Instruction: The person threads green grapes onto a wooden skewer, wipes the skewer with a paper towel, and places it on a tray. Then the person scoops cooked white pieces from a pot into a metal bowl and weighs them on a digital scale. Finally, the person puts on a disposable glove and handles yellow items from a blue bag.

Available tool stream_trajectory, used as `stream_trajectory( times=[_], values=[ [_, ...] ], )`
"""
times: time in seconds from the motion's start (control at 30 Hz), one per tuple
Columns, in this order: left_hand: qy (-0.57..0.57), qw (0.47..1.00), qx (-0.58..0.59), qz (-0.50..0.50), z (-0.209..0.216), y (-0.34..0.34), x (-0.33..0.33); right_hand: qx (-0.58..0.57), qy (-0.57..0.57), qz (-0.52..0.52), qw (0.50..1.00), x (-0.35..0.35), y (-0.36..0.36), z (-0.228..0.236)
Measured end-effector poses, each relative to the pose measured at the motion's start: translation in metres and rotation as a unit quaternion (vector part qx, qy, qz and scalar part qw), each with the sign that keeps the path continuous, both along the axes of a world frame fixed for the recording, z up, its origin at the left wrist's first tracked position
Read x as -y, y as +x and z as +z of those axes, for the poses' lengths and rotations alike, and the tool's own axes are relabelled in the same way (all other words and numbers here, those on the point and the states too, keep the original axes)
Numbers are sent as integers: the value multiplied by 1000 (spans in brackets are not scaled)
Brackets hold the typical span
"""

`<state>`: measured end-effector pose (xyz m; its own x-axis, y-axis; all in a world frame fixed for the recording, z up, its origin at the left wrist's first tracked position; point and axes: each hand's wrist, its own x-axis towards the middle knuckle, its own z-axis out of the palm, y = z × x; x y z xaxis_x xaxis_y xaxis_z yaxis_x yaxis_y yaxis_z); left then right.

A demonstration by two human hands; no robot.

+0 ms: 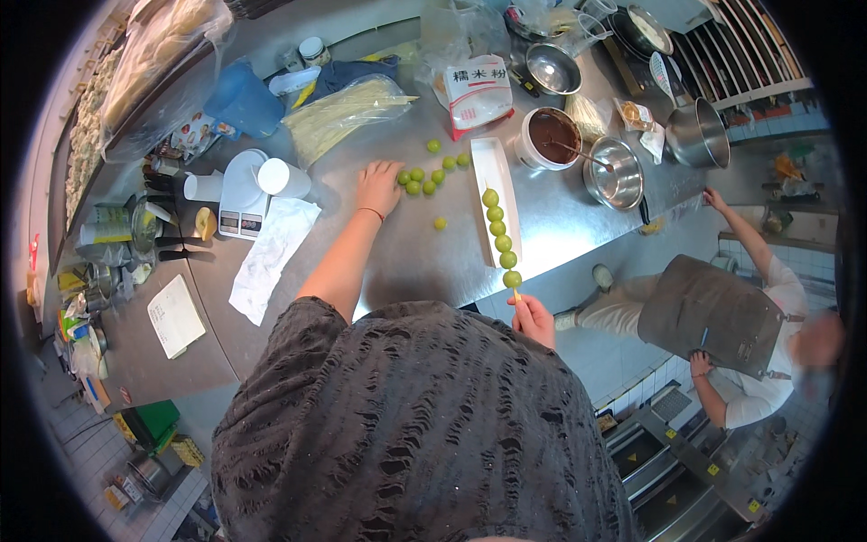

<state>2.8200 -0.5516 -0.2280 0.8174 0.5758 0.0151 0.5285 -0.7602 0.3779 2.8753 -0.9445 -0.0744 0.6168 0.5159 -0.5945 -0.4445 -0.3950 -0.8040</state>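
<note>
A wooden skewer threaded with several round green grapes (504, 243) stands out from my right hand (533, 321), whose fingers pinch its lower end. The row of fruit overlaps the long white tray (484, 172) behind it. On the steel table, my left hand (377, 188) rests palm down with its fingers loosely out, right beside a cluster of loose green grapes (430, 188). It grips nothing that I can see. One grape (440, 223) lies apart, closer to me, and another (433, 145) sits beyond the cluster.
Right of the tray are a tub of dark brown sauce (529, 155) and steel bowls (600, 191). A bag of white powder (480, 95) and bagged skewers (348, 117) lie farther back. Leftward sits a kitchen scale (242, 200). A co-worker in an apron (713, 314) is at the right.
</note>
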Motion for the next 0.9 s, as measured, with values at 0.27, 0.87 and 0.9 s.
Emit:
stream_trajectory(
  times=[0.27, 0.87, 0.9],
  values=[
    [11, 999, 21, -29, -19, 7, -8, -38, 28, -9, 999, 2, -2, -1],
    [-533, 761, 369, -6, 160, -1, 27, -13, 102, 93, 990, -15, 9, 42],
    [-547, 756, 360, -8, 168, -8, 27, -21, 113, 94, 989, -16, 9, 45]
  ],
)
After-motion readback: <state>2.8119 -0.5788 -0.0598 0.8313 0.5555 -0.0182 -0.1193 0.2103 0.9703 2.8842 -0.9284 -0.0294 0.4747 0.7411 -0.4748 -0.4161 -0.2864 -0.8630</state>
